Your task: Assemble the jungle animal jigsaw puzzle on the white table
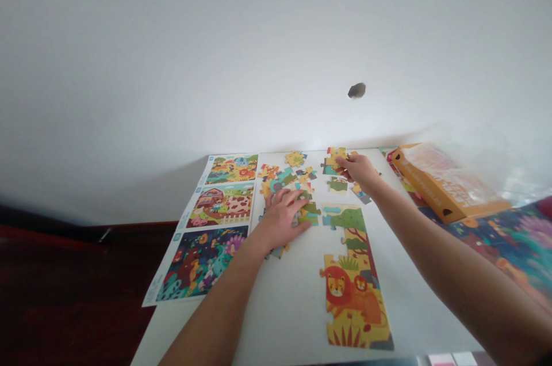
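My left hand (283, 217) lies flat with its fingers spread over several loose puzzle pieces (307, 213) near the middle of the white table (284, 297). My right hand (360, 169) reaches to the far edge and pinches a yellow puzzle piece (335, 156). A partly joined lion puzzle (354, 297) runs from a green tree section down to the lion, in front of both hands. More loose pieces (282, 176) are scattered between the hands.
A sheet with three reference pictures (211, 228) lies at the table's left side. An orange box (444, 185) under clear plastic and a dark picture mat (509, 245) sit at the right. A white wall (259, 38) stands directly behind the table.
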Demonstrator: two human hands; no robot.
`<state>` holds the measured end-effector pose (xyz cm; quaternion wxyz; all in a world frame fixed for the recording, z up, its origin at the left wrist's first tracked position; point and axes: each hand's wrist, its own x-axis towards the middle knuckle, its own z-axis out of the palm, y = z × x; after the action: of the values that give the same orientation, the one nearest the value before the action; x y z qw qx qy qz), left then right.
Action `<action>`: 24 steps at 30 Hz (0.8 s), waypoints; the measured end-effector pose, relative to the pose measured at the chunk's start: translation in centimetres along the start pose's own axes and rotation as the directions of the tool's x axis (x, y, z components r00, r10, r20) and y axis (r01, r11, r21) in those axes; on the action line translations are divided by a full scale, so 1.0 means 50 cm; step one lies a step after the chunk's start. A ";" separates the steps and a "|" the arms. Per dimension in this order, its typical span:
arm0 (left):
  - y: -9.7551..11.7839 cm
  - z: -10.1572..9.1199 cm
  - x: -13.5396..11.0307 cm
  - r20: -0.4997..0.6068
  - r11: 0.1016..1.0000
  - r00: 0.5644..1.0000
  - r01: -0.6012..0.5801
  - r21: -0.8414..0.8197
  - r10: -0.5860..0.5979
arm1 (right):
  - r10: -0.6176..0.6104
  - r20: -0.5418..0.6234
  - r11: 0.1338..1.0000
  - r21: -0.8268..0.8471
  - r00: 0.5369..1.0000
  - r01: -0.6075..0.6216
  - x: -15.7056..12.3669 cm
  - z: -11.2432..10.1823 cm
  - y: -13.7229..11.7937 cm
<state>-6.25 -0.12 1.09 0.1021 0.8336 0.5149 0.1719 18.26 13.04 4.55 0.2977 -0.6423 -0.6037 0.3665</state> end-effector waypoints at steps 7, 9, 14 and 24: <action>-0.016 -0.002 -0.001 -0.117 0.992 0.991 0.075 0.098 -0.064 | -0.019 -0.076 0.778 0.625 0.997 0.063 -0.123 -0.011 0.069; -0.014 -0.004 0.000 -0.179 0.990 0.982 0.087 0.108 -0.067 | -0.039 -0.081 0.761 0.644 0.996 0.082 -0.144 0.000 0.074; 0.021 -0.002 0.006 -0.296 0.996 0.955 -0.050 -0.077 0.025 | -0.201 0.153 0.782 0.620 0.968 0.064 -0.197 0.045 0.047; 0.010 0.009 0.008 -0.342 0.931 0.918 0.070 -0.359 -0.201 | -0.123 -0.123 0.947 0.281 0.985 0.154 -0.172 0.026 0.070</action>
<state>-5.50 0.03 0.93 0.1565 0.7172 0.5446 0.4056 19.10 4.09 1.90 0.4446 -0.5660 -0.5708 0.3952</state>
